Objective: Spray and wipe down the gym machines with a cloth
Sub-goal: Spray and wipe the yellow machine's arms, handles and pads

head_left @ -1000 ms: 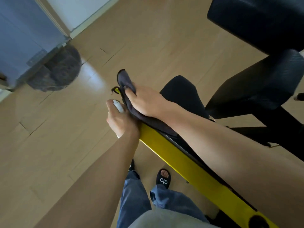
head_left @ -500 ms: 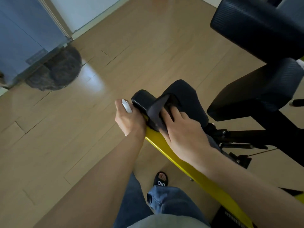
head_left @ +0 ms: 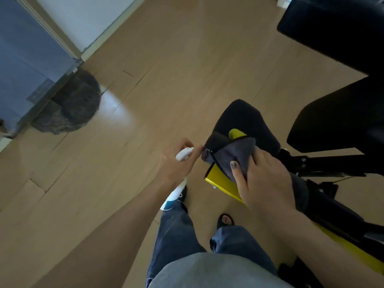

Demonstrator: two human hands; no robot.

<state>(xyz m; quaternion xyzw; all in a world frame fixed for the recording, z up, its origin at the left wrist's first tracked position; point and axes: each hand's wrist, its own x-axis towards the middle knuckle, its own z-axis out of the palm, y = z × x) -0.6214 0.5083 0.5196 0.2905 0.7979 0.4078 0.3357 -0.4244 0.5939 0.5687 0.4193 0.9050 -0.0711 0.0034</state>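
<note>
Spray bottle (head_left: 180, 175): body largely hidden behind left hand (head_left: 176, 163); label unreadable. Cloth (head_left: 234, 156): lower part covered by right hand (head_left: 264, 179). Yellow frame (head_left: 220, 181) concealed beneath right forearm. Upper black pad (head_left: 336, 28) cut off by frame edge.

I see a soft matt grey cloth (head_left: 234, 156); glossy yellow painted metal frame (head_left: 223, 185); smooth white plastic spray bottle (head_left: 184, 154); sheeny wooden floor (head_left: 187, 69).

Small gym room. Evidence: yellow machine frame (head_left: 223, 185) with black padded rests (head_left: 247, 119); larger black pads (head_left: 336, 26) beside it; light wood plank floor (head_left: 176, 59); white wall and baseboard (head_left: 97, 41).
</note>
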